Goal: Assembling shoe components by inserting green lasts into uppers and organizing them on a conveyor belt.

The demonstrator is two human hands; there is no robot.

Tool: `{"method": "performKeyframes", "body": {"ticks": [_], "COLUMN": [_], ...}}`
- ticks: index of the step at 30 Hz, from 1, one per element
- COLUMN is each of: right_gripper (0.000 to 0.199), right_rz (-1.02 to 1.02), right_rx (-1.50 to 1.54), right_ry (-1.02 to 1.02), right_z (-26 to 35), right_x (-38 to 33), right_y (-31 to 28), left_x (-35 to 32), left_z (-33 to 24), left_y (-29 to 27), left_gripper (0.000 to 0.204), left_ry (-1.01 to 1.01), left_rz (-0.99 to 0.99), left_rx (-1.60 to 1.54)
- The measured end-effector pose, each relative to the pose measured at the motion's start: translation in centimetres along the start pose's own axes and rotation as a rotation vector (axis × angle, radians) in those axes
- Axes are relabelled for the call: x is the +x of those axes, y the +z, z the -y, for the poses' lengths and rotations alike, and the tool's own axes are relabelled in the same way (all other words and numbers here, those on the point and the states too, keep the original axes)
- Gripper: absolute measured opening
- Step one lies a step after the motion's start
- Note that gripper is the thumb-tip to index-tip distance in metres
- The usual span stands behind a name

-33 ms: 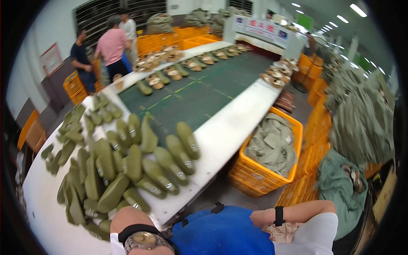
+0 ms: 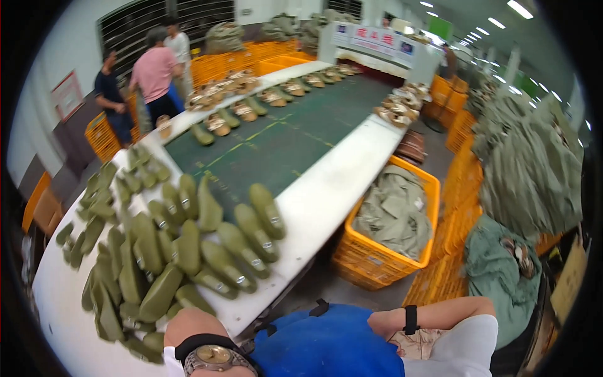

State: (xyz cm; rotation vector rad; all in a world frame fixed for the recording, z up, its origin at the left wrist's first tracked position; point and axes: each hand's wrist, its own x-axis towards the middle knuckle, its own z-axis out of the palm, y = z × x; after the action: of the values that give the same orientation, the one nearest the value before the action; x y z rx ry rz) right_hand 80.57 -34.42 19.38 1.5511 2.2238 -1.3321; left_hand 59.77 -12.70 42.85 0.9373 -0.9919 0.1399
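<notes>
Olive-green shoe lasts [image 2: 186, 246] lie crowded over the near left part of a white table [image 2: 317, 201]. My left hand [image 2: 220, 372] shows only as a sliver past a metal watch [image 2: 215, 355] at the lower edge; its fingers are out of sight. The nearest lasts are just beyond that arm. My right hand [image 2: 379, 323], with a black band at the wrist, rests against the side of my blue apron [image 2: 323, 342], its fingers hidden. Whether either hand holds anything does not show.
A green conveyor belt [image 2: 251, 147] runs away, lined with shoes [image 2: 244, 110] and lasts. To the right stand an orange crate [image 2: 377, 257] of grey-green cloth and large covered heaps [image 2: 531, 163]. Several people [image 2: 154, 75] stand at the far left.
The whole scene has shifted slightly to the left in the picture. My arms keep the same pose, and the lasts lie as before.
</notes>
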Motion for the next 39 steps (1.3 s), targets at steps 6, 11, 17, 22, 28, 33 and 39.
{"method": "performKeyframes", "body": {"ticks": [6,11,17,22,28,33,39], "right_gripper": [0.018,0.017,0.018,0.032,0.032,0.031,0.03], "right_rz": [-0.012,-0.013,-0.161,-0.255,-0.413,-0.433,-0.351], "right_rx": [-0.098,0.148,-0.065,-0.127,0.023,0.148,0.2], "right_ry": [0.09,0.193,0.038,0.133,0.353,0.405,0.319], "right_z": [-2.0,-3.3,-9.4,-8.4,-6.9,-7.4,-8.5], "right_x": [-3.9,-4.4,-0.5,0.5,2.2,3.7,4.5], "right_y": [1.9,0.6,5.2,4.8,9.1,8.5,5.7], "left_x": [3.7,3.7,2.3,-0.6,-15.7,-13.1,-18.5], "left_z": [4.2,4.3,4.1,7.1,13.7,14.8,11.4], "left_y": [-4.8,-8.6,-14.3,-24.0,-32.5,-29.0,-30.3], "left_gripper": [0.069,0.065,0.061,0.063,0.08,0.091,0.076], "left_ry": [-0.213,-0.388,-0.546,-0.711,-1.497,-1.711,-1.413], "left_rz": [-0.228,-0.439,-0.463,-0.293,-0.077,-0.283,-0.131], "left_rx": [0.161,0.366,0.595,1.13,1.93,1.518,1.418]}}
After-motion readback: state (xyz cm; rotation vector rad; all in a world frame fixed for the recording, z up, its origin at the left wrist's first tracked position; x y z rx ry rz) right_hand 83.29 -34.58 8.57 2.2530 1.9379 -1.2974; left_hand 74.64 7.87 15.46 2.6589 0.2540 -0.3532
